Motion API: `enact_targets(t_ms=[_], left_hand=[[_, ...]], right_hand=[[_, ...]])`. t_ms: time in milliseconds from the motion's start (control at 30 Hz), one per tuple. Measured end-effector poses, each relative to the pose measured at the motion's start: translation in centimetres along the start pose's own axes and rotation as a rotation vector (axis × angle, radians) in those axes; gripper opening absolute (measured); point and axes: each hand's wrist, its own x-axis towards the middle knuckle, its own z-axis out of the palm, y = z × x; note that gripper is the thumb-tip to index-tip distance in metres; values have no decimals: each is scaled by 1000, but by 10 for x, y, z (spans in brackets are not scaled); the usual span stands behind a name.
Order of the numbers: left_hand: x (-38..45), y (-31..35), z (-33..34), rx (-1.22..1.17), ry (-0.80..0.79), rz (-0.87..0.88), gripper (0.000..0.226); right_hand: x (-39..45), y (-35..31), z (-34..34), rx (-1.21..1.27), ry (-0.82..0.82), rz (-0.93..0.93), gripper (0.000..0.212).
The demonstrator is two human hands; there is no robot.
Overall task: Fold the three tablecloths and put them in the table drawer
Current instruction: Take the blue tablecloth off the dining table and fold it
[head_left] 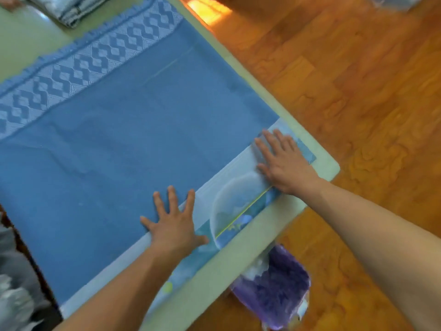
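A blue tablecloth (124, 139) with a paler diamond-patterned fringe border lies spread flat over most of the pale green table (310, 144). Under its near edge shows a light blue printed cloth (236, 201) with a curved design and a yellow line. My left hand (174, 223) presses flat, fingers spread, on the blue cloth's near edge. My right hand (284, 161) lies flat on the printed cloth near the table's corner. A folded grey-and-white cloth (69, 8) sits at the table's far left.
Wooden floor (358, 80) lies to the right of the table. A purple bag or bin (279, 290) stands on the floor below the table's near edge. Grey fabric (14, 283) shows at the lower left. The table corner (334, 166) is just right of my right hand.
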Motion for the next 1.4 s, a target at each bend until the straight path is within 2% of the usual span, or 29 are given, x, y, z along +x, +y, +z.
enact_targets(t_ms=[133,400,567,667,767,833,900,933,1033,1100,1233,1400], left_hand=[[7,9,-6,-28,-8,-85,129],[2,17,-9,4,-62,-126,132],[-4,32,-21,-41,-158,-185,123],[4,70,-51,-149,-186,-352,100],[29,121,-96,-407,87,-480,65],[62,156,-125,-584,173,-528,73],[106,188,-151,-778,156,-642,93],[125,199,-163,-846,132,-694,100],[151,210,-197,-958,71,-889,113],[156,209,-205,-1006,40,-972,121],[172,210,-193,-947,-1,-992,141],[173,219,-202,-1109,10,-1046,133]], right_hand=[[14,71,19,8,-53,36,74],[11,77,30,67,-27,-31,71],[13,70,19,77,6,-60,70],[24,83,-3,-43,103,-231,49],[52,97,-43,-92,23,-490,24],[87,113,-72,-42,-71,-674,21],[146,132,-99,5,-192,-813,23],[176,141,-115,69,-231,-790,26],[257,167,-158,379,-344,-456,17],[294,181,-184,467,-355,-338,13],[346,155,-229,482,-432,-327,11],[395,76,-250,526,-466,-319,11]])
